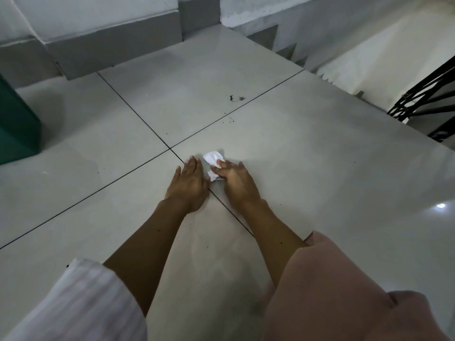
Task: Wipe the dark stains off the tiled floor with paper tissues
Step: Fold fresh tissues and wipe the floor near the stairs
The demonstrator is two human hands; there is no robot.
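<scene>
At mid-frame, the right hand (pixel 234 179) pressed a tissue (pixel 213 159) under straight fingers to scrub; the left hand (pixel 189 183) lay flat, fingers together, bracing on the floor (pixel 320 168).

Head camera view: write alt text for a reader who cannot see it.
A person's right hand presses a crumpled white paper tissue onto a pale tiled floor, while the left hand rests flat beside it. Dark stains remain on a tile farther ahead, and a green bin stands at the left edge.
</scene>
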